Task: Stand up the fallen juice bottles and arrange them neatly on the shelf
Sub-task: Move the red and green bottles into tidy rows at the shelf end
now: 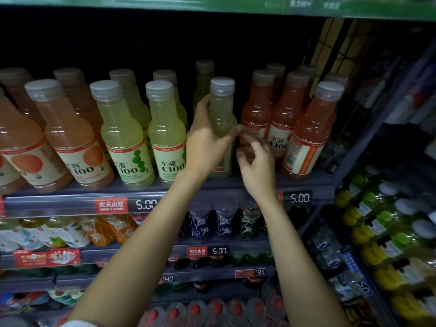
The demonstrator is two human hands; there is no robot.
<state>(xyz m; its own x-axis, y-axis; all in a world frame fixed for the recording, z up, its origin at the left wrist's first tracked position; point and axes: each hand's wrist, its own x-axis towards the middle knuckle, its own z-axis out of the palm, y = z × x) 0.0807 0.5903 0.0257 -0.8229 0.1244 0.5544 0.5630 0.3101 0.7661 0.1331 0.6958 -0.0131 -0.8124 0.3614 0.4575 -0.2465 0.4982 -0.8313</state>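
A pale green juice bottle [221, 119] with a grey cap stands upright at the front of the shelf [238, 185], between the green row and the red row. My left hand [207, 140] grips its body from the left, fingers curled round the shoulder. My right hand [256, 161] hovers just to its right with loosely curled fingers, fingertips near the bottle's label and in front of a red juice bottle [256, 114]; it holds nothing. Other green bottles [166, 135] stand upright to the left, orange bottles [70, 138] further left.
Red bottles [309, 131] stand close on the right, one with its label turned sideways. A green bottle [203, 83] stands behind the held one. Price strips [146, 205] line the shelf edge. Lower shelves hold more drinks; a side rack [387, 232] of bottles stands at right.
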